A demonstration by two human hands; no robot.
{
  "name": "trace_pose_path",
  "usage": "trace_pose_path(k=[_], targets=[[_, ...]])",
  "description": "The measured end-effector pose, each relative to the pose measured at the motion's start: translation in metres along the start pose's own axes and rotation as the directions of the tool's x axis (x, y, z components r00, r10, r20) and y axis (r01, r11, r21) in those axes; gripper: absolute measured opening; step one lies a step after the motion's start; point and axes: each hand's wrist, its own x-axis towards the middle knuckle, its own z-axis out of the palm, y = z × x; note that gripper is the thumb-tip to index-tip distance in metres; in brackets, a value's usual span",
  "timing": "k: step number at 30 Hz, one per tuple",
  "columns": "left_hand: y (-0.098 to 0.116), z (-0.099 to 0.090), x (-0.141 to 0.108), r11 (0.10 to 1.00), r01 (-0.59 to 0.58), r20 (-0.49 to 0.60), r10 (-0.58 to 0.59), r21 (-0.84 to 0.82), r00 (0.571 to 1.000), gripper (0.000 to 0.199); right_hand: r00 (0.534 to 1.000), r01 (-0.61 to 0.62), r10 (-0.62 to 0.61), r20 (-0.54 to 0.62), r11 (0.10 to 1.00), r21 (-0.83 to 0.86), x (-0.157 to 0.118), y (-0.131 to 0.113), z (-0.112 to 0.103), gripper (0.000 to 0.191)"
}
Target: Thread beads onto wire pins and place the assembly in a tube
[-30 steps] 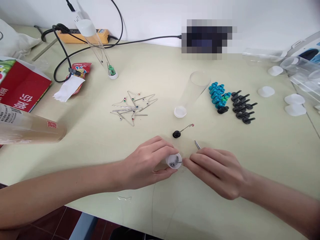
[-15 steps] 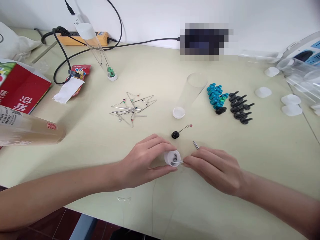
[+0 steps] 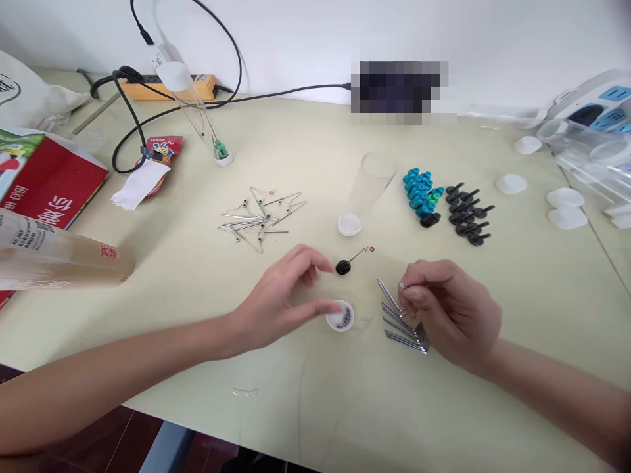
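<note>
My left hand (image 3: 290, 302) has its thumb and fingers apart, with nothing between them. Its thumb tip overlaps the rim of a small white cap (image 3: 331, 324) holding several tiny grey metal pieces (image 3: 347, 318); whether it touches, I cannot tell. My right hand (image 3: 444, 312) pinches a small silvery piece (image 3: 402, 287) between thumb and forefinger, mostly hidden by the fingers. Beneath that hand, several thin metal rods (image 3: 398, 323) lie fanned out on the table. Beyond the cap stands a round black base (image 3: 343, 267) with a thin bent wire (image 3: 357, 255) ending in a red-and-white tip.
Bent wires (image 3: 261, 220) lie piled at centre left. A clear tube (image 3: 369, 187) stands behind the black base. To its right are blue pieces (image 3: 419, 190) and black pegged pieces (image 3: 468, 213), then white caps (image 3: 565, 218). A drink bottle (image 3: 73, 259) lies at left.
My right hand has lifted away from the cap to the right and turned, uncovering the metal rods. My left hand has let go of the cap, its fingers rising from the rim.
</note>
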Motion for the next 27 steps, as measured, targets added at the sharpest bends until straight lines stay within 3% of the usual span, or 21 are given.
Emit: trace_pose_path(k=[3, 8, 11, 16, 19, 24, 27], targets=[[-0.007, 0.001, 0.008, 0.999, 0.013, -0.05, -0.015, -0.037, 0.999, 0.025, 0.998, -0.059, 0.06, -0.025, 0.998, 0.038, 0.0, 0.001, 0.001, 0.01], [-0.011, 0.006, 0.027, 0.997, -0.026, 0.011, 0.027, -0.072, 1.0, 0.032, 0.988, -0.134, 0.139, -0.071, 0.989, 0.068, 0.0, 0.0, 0.002, 0.009], [-0.008, 0.008, 0.035, 0.995, -0.078, 0.018, 0.079, -0.059, 0.997, 0.025, 0.987, -0.13, 0.136, -0.087, 0.989, 0.064, -0.001, 0.001, 0.002, 0.009], [-0.001, 0.007, 0.037, 0.997, -0.043, 0.007, 0.044, -0.064, 0.999, 0.011, 0.991, -0.101, 0.102, -0.09, 0.995, 0.015, 0.0, 0.001, 0.003, 0.013], [0.007, 0.005, 0.035, 0.994, -0.086, -0.004, 0.086, -0.065, 0.996, 0.008, 0.991, -0.094, 0.096, -0.096, 0.995, 0.026, 0.004, -0.005, 0.0, 0.013], [0.037, -0.001, 0.033, 0.973, -0.086, -0.018, 0.084, -0.213, 0.996, 0.015, 0.978, 0.052, -0.058, -0.2, 0.998, -0.032, 0.014, -0.04, -0.019, 0.012], [0.063, -0.006, 0.034, 0.95, -0.064, -0.024, 0.059, -0.306, 0.998, 0.021, 0.934, 0.209, -0.227, -0.275, 0.973, -0.092, 0.02, -0.067, -0.037, 0.015]])
